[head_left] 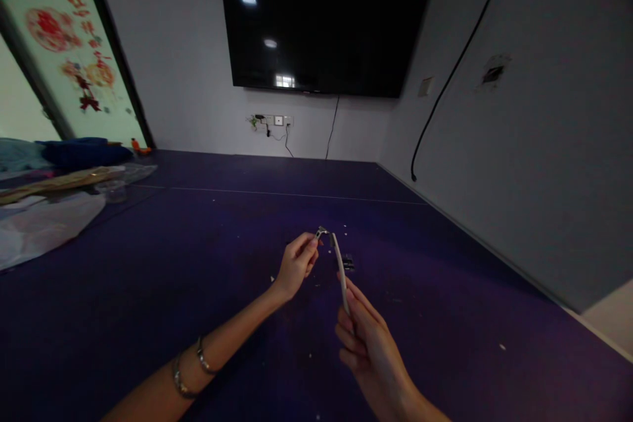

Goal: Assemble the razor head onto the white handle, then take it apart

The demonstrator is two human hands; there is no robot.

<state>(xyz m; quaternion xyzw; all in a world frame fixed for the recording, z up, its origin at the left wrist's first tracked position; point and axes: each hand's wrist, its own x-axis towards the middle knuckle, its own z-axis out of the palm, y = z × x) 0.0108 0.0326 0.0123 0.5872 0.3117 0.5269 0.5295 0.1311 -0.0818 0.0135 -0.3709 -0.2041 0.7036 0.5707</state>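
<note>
My left hand pinches a small silvery metal piece with its thumb and fingers. That piece angles over toward the upper end of a thin, pale, slightly curved strip, where a small dark part also shows. Whether the metal piece is joined to the strip I cannot tell. My right hand is closed around the strip's lower part and holds it nearly upright, seen edge-on. Behind the strip, a small dark packet or plate lies on the purple surface.
Small white scraps are scattered over the surface. Clear plastic sheeting and dark blue cloth lie at the left. At the back hang a television and wall sockets. A black cable dangles along the right wall.
</note>
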